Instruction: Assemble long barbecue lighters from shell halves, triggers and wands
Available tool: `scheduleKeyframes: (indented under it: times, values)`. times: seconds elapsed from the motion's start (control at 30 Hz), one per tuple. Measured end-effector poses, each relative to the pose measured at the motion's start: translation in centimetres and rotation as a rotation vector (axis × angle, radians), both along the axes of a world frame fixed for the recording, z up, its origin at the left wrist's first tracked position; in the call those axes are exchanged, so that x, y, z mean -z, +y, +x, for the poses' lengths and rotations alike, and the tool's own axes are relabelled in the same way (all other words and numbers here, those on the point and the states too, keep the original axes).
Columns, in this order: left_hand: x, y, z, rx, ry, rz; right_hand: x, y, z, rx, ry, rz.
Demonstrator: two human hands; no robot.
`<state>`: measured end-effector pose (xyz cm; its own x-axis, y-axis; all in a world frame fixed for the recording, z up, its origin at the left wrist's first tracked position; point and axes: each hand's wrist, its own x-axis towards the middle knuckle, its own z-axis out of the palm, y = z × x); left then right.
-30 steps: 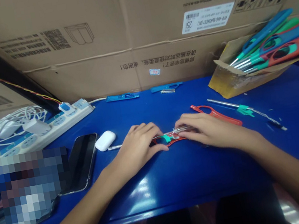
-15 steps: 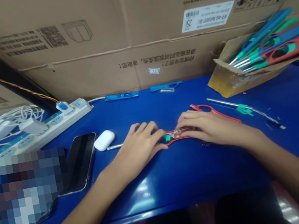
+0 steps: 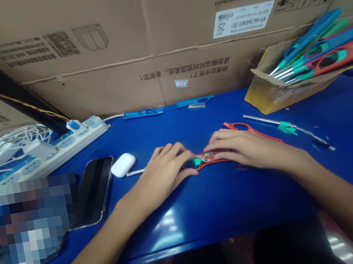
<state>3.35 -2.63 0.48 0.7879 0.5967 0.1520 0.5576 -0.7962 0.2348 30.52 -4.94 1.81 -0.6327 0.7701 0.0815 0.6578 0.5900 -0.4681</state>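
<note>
A long-nozzle lighter in an open red shell (image 3: 215, 161) lies across the blue table between my hands. My left hand (image 3: 159, 173) is closed around its nozzle side, and the metal tube (image 3: 135, 172) sticks out to the left. A green trigger piece (image 3: 197, 162) and thin pale wires show past those fingertips. My right hand (image 3: 251, 148) pinches a clear part in the shell, half hidden by its fingers. Behind that hand rests another red shell half (image 3: 259, 134). Farther right is a loose metal tube (image 3: 261, 120) with a green trigger (image 3: 287, 127) and a wire.
A cardboard box (image 3: 264, 96) holds several blue, green and red lighters at right. Two blue shell pieces, one (image 3: 143, 113) farther left, lie by the carton wall (image 3: 144, 28). At left are a phone (image 3: 94, 192), white earbud case (image 3: 123, 165) and power strip (image 3: 65, 142).
My right hand's fingers have shifted slightly over the clear part, uncovering a little more of it. My left hand stays in place on the lighter.
</note>
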Motion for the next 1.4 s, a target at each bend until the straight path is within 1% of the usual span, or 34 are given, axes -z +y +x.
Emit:
scheduleKeyframes:
  times: [0.17, 0.57, 0.8, 1.1, 1.3, 1.4]
  values:
    - [-0.08, -0.04, -0.01, 0.001, -0.001, -0.010, 0.00, -0.21, -0.27, -0.039, -0.084, 0.068]
    - [-0.11, -0.15, 0.09, -0.008, 0.006, -0.020, -0.69, -0.31, -0.05, -0.081, -0.108, 0.085]
    - [0.00, -0.11, 0.05, -0.004, -0.004, -0.034, -0.51, -0.36, -0.31, -0.095, -0.132, 0.163]
    - [-0.16, -0.15, 0.08, -0.002, 0.001, -0.043, -0.77, -0.37, -0.07, -0.103, -0.091, 0.112]
    - [-0.05, -0.09, 0.02, -0.001, -0.005, -0.059, -0.26, -0.35, -0.24, -0.042, -0.055, 0.103]
    - [-0.02, -0.05, -0.02, 0.010, -0.009, -0.060, -0.19, -0.29, -0.27, -0.043, -0.044, 0.098]
